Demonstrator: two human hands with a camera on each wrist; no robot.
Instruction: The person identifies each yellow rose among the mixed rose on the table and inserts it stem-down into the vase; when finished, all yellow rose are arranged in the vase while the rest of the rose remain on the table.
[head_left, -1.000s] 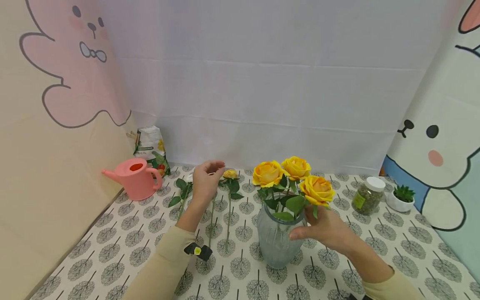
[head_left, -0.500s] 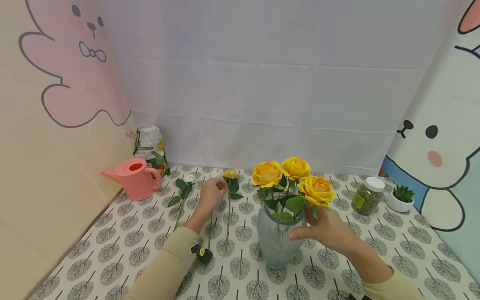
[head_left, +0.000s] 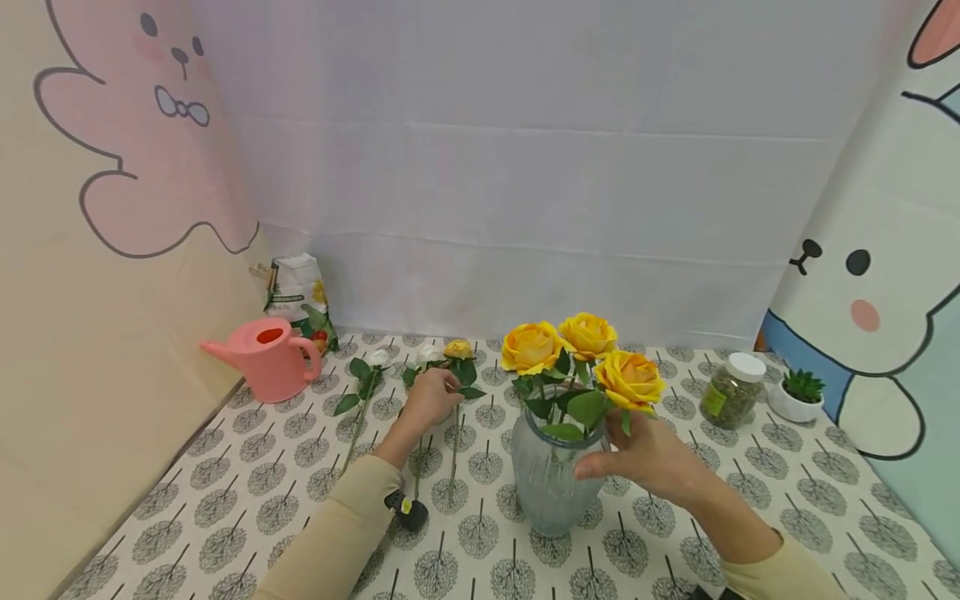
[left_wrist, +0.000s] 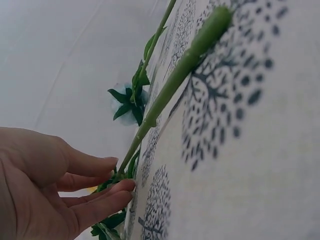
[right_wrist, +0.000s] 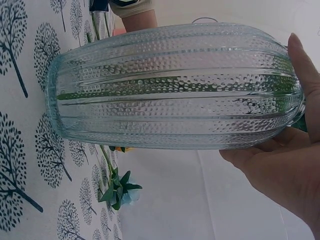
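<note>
My right hand point(head_left: 663, 458) grips the neck of a ribbed clear glass vase point(head_left: 553, 492), thumb in front. The vase stands upright on the patterned cloth. Three yellow roses point(head_left: 628, 381) with green leaves stand in it. My left hand point(head_left: 429, 404) reaches over the stems left of the vase. In the left wrist view its thumb point(left_wrist: 95, 164) and fingers lie either side of a green stem point(left_wrist: 170, 87), with a gap between them. Close beyond that hand lies a smaller yellow rose point(head_left: 457, 348). Two white roses, one in the middle point(head_left: 429, 355) and another point(head_left: 379, 357) farther left, lie beside it.
A pink watering can point(head_left: 273, 367) stands at the left, in front of a white printed bag point(head_left: 296, 287). At the right are a white-lidded jar point(head_left: 731, 396) and a potted succulent point(head_left: 798, 398). A white curtain point(head_left: 480, 208) closes off the back.
My left hand has moved right and toward me, from over the middle white rose to the yellow rose's stem. The white rose is uncovered. The right hand stays on the vase.
</note>
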